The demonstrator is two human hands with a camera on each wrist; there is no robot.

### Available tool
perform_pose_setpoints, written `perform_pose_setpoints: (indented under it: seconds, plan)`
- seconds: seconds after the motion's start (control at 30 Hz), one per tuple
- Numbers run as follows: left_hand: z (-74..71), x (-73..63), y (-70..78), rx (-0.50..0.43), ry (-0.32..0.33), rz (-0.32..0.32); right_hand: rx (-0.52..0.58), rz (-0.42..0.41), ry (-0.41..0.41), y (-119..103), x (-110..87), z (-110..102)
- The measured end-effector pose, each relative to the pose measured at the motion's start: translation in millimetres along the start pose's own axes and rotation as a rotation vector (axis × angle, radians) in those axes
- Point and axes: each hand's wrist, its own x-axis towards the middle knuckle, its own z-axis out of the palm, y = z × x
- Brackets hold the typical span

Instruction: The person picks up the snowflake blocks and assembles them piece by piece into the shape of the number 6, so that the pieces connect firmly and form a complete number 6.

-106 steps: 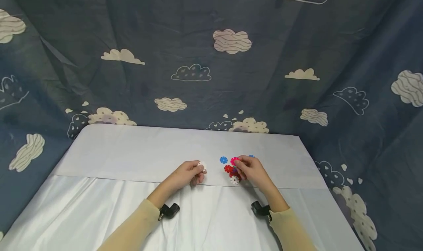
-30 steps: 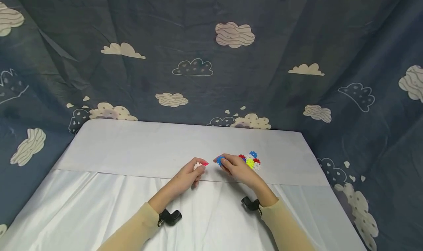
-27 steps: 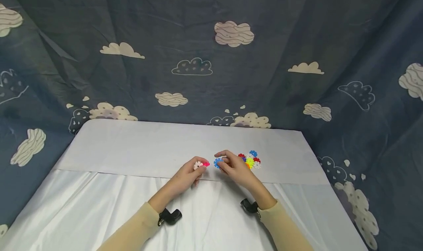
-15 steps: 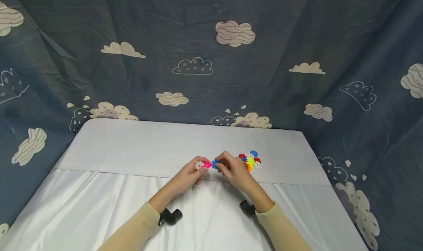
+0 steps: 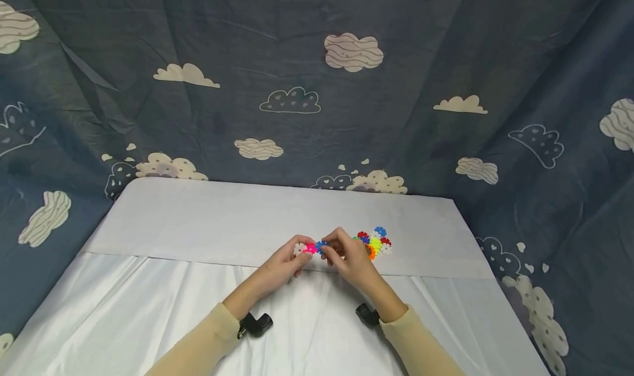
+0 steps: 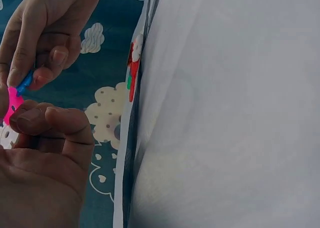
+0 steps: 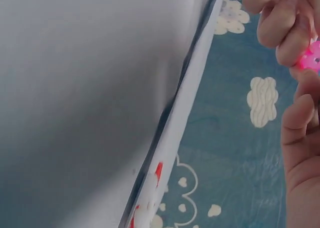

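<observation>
Three small notched discs line up between the hands; the left hand (image 5: pixel 281 261) pinches the pink disc (image 5: pixel 310 249), with the white disc (image 5: pixel 299 249) just beside it in the gap between thumb and finger; the right hand (image 5: pixel 355 259) pinches the blue disc (image 5: pixel 321 247) against the pink one's edge, though whether they interlock is too small to tell; just outside the right hand a cluster lies on the white table (image 5: pixel 223 222): two red pieces (image 5: pixel 385 241), two white pieces (image 5: pixel 386 249), one yellow piece (image 5: pixel 375 243), one orange piece (image 5: pixel 371 252), one dark-blue piece (image 5: pixel 365 240), one bright-blue piece (image 5: pixel 380 231) and one partly hidden green piece (image 5: pixel 355 238).
</observation>
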Motion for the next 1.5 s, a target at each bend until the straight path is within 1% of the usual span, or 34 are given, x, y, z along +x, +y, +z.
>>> perform_pose_setpoints:
  seconds: [0.07, 0.17, 0.3, 0.37, 0.43, 0.5, 0.53, 0.57, 0.63, 0.7, 0.77, 0.83, 0.87, 0.93, 0.97, 1.03, 1.07, 1.13, 1.27, 1.33, 1.4, 1.47, 1.5]
  plan:
    - [1.5, 0.5, -0.7, -0.011, -0.011, 0.003, 0.002, -0.016, 0.021, 0, -0.6, 3]
    - [2.9, 2.0, -1.4, -0.031, -0.028, 0.008, 0.012, -0.007, 0.032, -1, -0.4, 4]
    - [0.5, 4.4, -2.8, -0.041, -0.044, 0.002, 0.029, 0.065, -0.026, -1, 1.0, 1]
    - [0.2, 4.3, -4.0, -0.089, -0.072, -0.006, 0.025, 0.091, -0.061, 0, 0.7, -1]
    - [3.2, 3.8, -5.3, -0.162, -0.116, -0.019, 0.014, 0.107, -0.094, 1, 0.2, -1]
    - [9.2, 2.9, -6.0, -0.249, -0.168, -0.049, 0.005, 0.114, -0.114, 1, -0.4, 0]
    - [12.5, 2.5, -6.2, -0.284, -0.186, -0.064, -0.004, 0.119, -0.125, 1, -0.3, 1]
    - [15.9, 2.3, -5.9, -0.306, -0.189, -0.083, -0.002, 0.139, -0.137, 1, 0.1, 1]
    - [21.2, 2.3, -6.2, -0.346, -0.165, -0.105, -0.002, 0.199, -0.141, 0, 1.7, -5]
    - [24.2, 2.9, -6.4, -0.371, -0.109, -0.113, -0.027, 0.278, -0.118, 2, 3.0, -18]
    - [25.3, 4.3, -7.6, -0.4, -0.051, -0.115, -0.097, 0.37, -0.085, 7, 3.1, -37]
    - [24.9, 5.6, -9.9, -0.423, -0.012, -0.109, -0.206, 0.47, -0.084, 15, 1.0, -58]
    - [24.5, 6.0, -11.0, -0.434, 0.001, -0.105, -0.268, 0.525, -0.107, 20, -0.8, -67]
    - [23.6, 6.9, -13.5, -0.46, 0.023, -0.096, -0.385, 0.616, -0.193, 30, -5.0, -81]
    - [23.2, 7.1, -14.6, -0.481, 0.037, -0.09, -0.427, 0.651, -0.252, 35, -7.3, -85]
    - [22.6, 7.6, -16.3, -0.519, 0.064, -0.073, -0.468, 0.696, -0.347, 46, -11.3, -88]
    - [22.5, 7.9, -17.0, -0.538, 0.076, -0.067, -0.478, 0.702, -0.376, 51, -12.9, -88]
    - [22.8, 8.5, -17.3, -0.576, 0.093, -0.062, -0.476, 0.712, -0.396, 58, -15.2, -87]
    - [24.6, 8.3, -15.8, -0.6, 0.096, -0.056, -0.469, 0.709, -0.363, 60, -16.1, -85]
    - [25.5, 7.5, -14.4, -0.595, 0.095, -0.052, -0.472, 0.693, -0.334, 56, -14.8, -86]
    - [26.4, 6.4, -13.1, -0.593, 0.103, -0.046, -0.459, 0.656, -0.282, 49, -11.8, -84]
    - [27.5, 5.2, -12.2, -0.597, 0.12, -0.045, -0.39, 0.607, -0.22, 38, -7.3, -78]
    - [28.4, 4.7, -11.9, -0.603, 0.129, -0.045, -0.344, 0.566, -0.193, 32, -5.1, -73]
